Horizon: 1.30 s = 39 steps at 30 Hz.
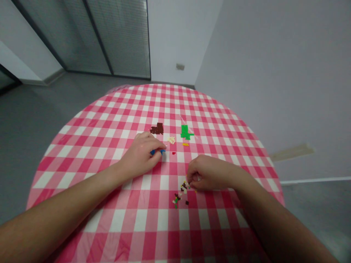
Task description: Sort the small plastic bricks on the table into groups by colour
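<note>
My left hand point(144, 151) rests over a few blue pieces point(162, 151), its thumb and index finger apart, with blue showing in the gap between them. Curled fingers bring my right hand point(210, 172) down to the edge of a mixed pile of small building-brick-like pieces point(184, 186). Whatever its fingertips pinch is too small to make out. Closer to me lies another mixed cluster point(176, 200), with a single dark brown piece point(187, 202) beside it. A small red piece point(173, 153) sits between the two hands.
Sorted by colour beyond my hands are dark brown pieces point(157, 128), cream pieces point(171, 140), green pieces point(185, 132) and yellow pieces point(185, 144). All lie on a round table with a red-and-white checked cloth point(142, 223). Walls point(274, 73) stand behind and to the right.
</note>
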### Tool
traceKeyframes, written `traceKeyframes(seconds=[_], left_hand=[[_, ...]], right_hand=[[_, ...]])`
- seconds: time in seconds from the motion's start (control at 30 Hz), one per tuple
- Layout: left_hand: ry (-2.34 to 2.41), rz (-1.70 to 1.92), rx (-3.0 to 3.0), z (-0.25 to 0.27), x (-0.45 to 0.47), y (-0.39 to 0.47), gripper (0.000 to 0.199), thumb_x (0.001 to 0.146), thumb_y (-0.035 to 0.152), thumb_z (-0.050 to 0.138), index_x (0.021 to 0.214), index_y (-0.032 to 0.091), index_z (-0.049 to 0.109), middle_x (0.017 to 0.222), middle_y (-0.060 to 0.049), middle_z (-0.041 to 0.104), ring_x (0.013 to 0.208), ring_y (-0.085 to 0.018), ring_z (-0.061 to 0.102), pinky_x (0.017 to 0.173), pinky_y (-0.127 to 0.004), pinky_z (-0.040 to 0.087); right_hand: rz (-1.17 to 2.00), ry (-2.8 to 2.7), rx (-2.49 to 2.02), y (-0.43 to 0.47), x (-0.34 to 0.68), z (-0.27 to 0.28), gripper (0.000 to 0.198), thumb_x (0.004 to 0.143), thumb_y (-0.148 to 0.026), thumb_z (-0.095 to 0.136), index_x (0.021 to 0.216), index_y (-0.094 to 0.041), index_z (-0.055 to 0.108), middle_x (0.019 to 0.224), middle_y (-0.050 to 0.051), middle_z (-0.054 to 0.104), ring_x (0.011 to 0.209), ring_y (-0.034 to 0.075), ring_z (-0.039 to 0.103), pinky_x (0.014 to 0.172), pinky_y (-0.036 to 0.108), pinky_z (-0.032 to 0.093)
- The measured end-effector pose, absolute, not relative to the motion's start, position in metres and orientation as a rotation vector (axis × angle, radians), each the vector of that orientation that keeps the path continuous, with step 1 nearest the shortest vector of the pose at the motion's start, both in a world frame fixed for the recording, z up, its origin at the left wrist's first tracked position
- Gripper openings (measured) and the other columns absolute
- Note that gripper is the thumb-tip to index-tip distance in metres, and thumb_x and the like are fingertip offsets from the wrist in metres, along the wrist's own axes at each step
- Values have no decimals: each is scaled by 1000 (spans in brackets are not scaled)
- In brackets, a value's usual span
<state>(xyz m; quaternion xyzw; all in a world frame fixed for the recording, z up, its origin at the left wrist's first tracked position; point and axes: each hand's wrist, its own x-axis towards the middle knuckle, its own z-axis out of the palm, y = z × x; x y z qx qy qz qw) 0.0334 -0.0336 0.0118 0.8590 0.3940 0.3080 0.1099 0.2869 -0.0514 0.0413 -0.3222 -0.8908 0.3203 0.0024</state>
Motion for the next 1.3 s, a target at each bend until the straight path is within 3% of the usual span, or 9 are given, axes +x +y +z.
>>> traceKeyframes(seconds=[0.17, 0.37, 0.67, 1.3], left_hand=[[1039, 931, 2521, 13, 40, -42, 17, 89, 19, 56, 91, 21, 72, 88, -3, 77, 85, -22, 61, 83, -39, 44], [922, 992, 2525, 12, 44, -44, 13, 94, 24, 60, 92, 20, 72, 91, -3, 77, 84, -20, 62, 83, -37, 44], [842, 1062, 2497, 8, 44, -44, 8, 93, 19, 63, 93, 19, 71, 90, -2, 76, 85, -19, 61, 82, -36, 44], [895, 1081, 2372, 6, 46, -44, 2, 88, 22, 71, 89, 20, 71, 87, -1, 76, 84, -18, 64, 80, -35, 47]], right_hand=[[1107, -2359, -1055, -43, 280, 34, 16, 85, -19, 62, 83, -22, 78, 79, 1, 76, 69, 14, 68, 64, 26, 52], [1354, -1838, -1117, -41, 265, 17, 13, 84, -31, 68, 83, -21, 77, 81, 3, 77, 73, 16, 69, 65, 29, 55], [1499, -1746, -1163, -41, 263, 14, 19, 82, -38, 70, 82, -21, 77, 81, 3, 76, 73, 15, 66, 68, 29, 53], [1289, -1920, -1140, -45, 261, 15, 22, 87, -36, 62, 86, -21, 79, 80, 4, 76, 70, 16, 65, 63, 28, 49]])
